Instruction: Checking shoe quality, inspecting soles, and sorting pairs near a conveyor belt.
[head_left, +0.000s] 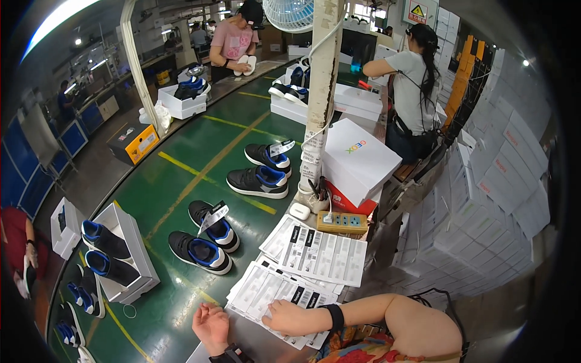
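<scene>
My right hand (292, 318), with a black band at its wrist, rests on the near stack of white printed label sheets (253, 291). Its bent fingertips press together at the top sheet's surface; whether a single label is lifted between them is too small to see. Just left of that stack is my left hand (212, 325), raised over the table edge, fingers loosely curled and apart, nothing visible in it. Beyond my hands, a pair of black shoes (200, 251) with blue lining and white soles stands on the green table (181, 181). A white tag (213, 216) sticks out of one shoe.
Farther off stands another tagged pair (259, 179). An open white shoebox (137, 277) holds shoes at left. More label sheets (327, 257), a yellow power strip (342, 222), a post (321, 91) and a closed white box (361, 158) line the right. Co-workers stand around.
</scene>
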`<move>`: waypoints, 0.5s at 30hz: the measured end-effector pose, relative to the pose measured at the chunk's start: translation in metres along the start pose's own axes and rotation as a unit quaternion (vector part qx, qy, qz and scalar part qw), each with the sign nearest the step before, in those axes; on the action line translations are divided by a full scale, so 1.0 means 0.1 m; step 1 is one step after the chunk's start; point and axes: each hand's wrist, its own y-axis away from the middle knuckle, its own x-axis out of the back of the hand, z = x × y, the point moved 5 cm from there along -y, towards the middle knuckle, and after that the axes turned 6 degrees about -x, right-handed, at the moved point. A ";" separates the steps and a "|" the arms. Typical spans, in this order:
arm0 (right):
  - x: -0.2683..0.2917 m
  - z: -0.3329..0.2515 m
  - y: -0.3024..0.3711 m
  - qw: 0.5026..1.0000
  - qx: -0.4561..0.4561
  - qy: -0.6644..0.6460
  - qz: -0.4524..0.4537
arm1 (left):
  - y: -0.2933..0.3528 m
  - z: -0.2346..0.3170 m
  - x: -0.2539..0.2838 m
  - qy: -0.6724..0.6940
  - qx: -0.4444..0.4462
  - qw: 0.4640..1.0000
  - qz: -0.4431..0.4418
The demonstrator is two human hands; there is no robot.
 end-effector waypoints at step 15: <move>0.03 -0.07 -0.05 0.995 -0.076 -0.038 0.047 | 0.04 -0.03 0.03 -0.091 -0.053 0.994 -0.021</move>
